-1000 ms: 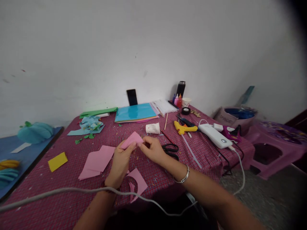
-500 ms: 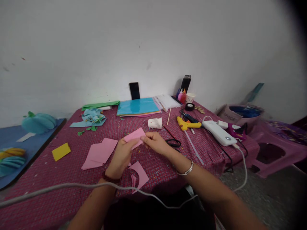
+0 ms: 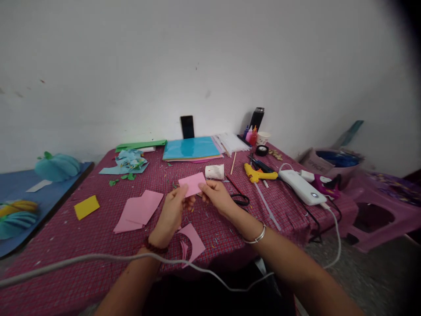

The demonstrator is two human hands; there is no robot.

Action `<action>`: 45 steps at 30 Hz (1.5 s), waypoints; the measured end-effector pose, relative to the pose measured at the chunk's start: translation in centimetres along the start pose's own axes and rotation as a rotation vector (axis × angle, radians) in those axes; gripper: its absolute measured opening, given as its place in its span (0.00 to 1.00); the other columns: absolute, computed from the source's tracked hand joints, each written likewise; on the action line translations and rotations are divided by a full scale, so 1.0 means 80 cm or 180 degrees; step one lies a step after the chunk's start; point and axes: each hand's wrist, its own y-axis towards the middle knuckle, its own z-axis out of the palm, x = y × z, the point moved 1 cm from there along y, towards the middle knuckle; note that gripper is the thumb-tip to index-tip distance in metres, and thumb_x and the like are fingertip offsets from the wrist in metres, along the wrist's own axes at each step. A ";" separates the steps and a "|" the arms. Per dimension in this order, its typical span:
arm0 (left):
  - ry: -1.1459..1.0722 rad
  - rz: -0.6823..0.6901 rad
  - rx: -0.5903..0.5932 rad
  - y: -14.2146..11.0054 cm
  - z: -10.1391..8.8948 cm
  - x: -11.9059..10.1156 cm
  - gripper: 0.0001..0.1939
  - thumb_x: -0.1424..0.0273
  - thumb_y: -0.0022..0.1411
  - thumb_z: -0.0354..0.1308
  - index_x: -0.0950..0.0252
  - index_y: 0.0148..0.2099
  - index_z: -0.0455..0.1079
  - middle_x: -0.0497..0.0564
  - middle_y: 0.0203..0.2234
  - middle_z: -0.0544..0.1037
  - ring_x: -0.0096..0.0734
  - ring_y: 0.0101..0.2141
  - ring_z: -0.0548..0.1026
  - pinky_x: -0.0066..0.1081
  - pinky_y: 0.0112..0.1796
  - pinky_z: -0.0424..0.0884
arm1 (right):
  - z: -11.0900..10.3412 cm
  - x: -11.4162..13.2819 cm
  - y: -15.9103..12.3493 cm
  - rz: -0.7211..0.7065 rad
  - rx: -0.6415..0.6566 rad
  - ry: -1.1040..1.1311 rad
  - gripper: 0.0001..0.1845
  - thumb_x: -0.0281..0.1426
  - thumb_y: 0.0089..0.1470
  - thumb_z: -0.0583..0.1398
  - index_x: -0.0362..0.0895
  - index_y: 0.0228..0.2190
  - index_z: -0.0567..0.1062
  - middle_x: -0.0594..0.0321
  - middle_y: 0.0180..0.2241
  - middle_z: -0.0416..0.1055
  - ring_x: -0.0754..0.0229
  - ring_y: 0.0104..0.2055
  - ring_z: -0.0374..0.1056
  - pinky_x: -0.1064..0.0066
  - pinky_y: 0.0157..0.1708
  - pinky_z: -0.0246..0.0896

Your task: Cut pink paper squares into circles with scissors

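Observation:
A small pink sheet of paper [image 3: 192, 182] is held up over the middle of the table between both hands. My left hand [image 3: 173, 210] pinches its left edge with thumb and fingers. At the right edge, my right hand [image 3: 215, 195] grips it the same way. Below and left lie overlapping pink paper pieces [image 3: 140, 210]. Nearer my body is a pink offcut [image 3: 194, 242] with a curved cut edge, and small curled scraps beside it. Just beyond my right hand a white paper cup [image 3: 215, 171] lies on its side. Black-handled scissors [image 3: 240, 199] rest to its right.
A pale cable [image 3: 108, 257] crosses in front of my forearms. On the right are a yellow glue gun [image 3: 258, 174] and a white power bank [image 3: 301, 187]. Blue sheets [image 3: 190, 148] lie at the back, a yellow paper [image 3: 87, 207] at left. A pink stool [image 3: 378, 215] stands right.
The pink paper has turned from slanted to nearly level and shows more of its face. My hands have shifted slightly, still holding it; the whole view has moved a little.

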 end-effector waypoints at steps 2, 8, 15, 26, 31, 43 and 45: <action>0.0322 0.0166 0.0007 -0.002 0.001 -0.001 0.14 0.61 0.50 0.64 0.68 0.27 0.72 0.47 0.18 0.72 0.24 0.19 0.66 0.25 0.21 0.62 | 0.000 0.000 0.001 0.0004 -0.0082 0.0045 0.19 0.44 0.52 0.58 0.43 0.19 0.69 0.71 0.14 0.62 0.69 0.15 0.55 0.76 0.17 0.48; 0.0908 0.0677 -0.0027 -0.003 0.003 0.001 0.11 0.65 0.49 0.65 0.68 0.31 0.75 0.44 0.17 0.70 0.22 0.19 0.62 0.24 0.21 0.59 | 0.001 -0.001 0.002 0.0075 -0.0213 0.0344 0.19 0.44 0.49 0.61 0.42 0.18 0.70 0.71 0.13 0.62 0.69 0.14 0.55 0.76 0.17 0.48; 0.1203 0.1130 -0.0187 -0.003 0.002 0.004 0.10 0.64 0.51 0.64 0.66 0.33 0.77 0.49 0.25 0.76 0.28 0.26 0.68 0.28 0.28 0.65 | 0.009 0.006 -0.004 0.0336 -0.0052 0.0967 0.21 0.46 0.43 0.64 0.42 0.17 0.68 0.71 0.13 0.62 0.71 0.14 0.53 0.77 0.16 0.47; 0.1390 0.1382 -0.0435 -0.013 0.005 -0.002 0.05 0.68 0.52 0.63 0.64 0.29 0.76 0.47 0.22 0.76 0.28 0.23 0.69 0.26 0.27 0.64 | 0.014 0.000 -0.004 0.0504 0.0045 0.1129 0.21 0.47 0.43 0.65 0.42 0.19 0.68 0.70 0.15 0.63 0.71 0.15 0.54 0.78 0.15 0.46; 0.0826 0.1090 -0.0450 -0.012 0.003 0.003 0.09 0.67 0.54 0.61 0.65 0.25 0.72 0.45 0.19 0.73 0.25 0.21 0.67 0.25 0.26 0.63 | 0.018 0.001 -0.007 0.0109 -0.0043 0.0677 0.21 0.48 0.48 0.62 0.42 0.21 0.71 0.69 0.17 0.65 0.69 0.16 0.55 0.76 0.17 0.48; -0.0996 -0.0213 -0.0061 0.000 0.010 0.007 0.12 0.70 0.41 0.70 0.68 0.22 0.69 0.45 0.17 0.72 0.22 0.20 0.68 0.25 0.25 0.63 | 0.020 0.004 -0.008 -0.0339 -0.0002 -0.0147 0.18 0.42 0.51 0.60 0.43 0.18 0.69 0.68 0.16 0.64 0.67 0.18 0.56 0.74 0.20 0.50; -0.0874 -0.0152 -0.0107 0.002 0.007 0.007 0.13 0.70 0.41 0.70 0.68 0.21 0.69 0.45 0.16 0.71 0.21 0.19 0.66 0.24 0.24 0.62 | 0.018 0.001 -0.007 -0.0321 -0.0017 -0.0171 0.19 0.43 0.51 0.60 0.43 0.18 0.68 0.68 0.17 0.64 0.67 0.18 0.55 0.74 0.19 0.50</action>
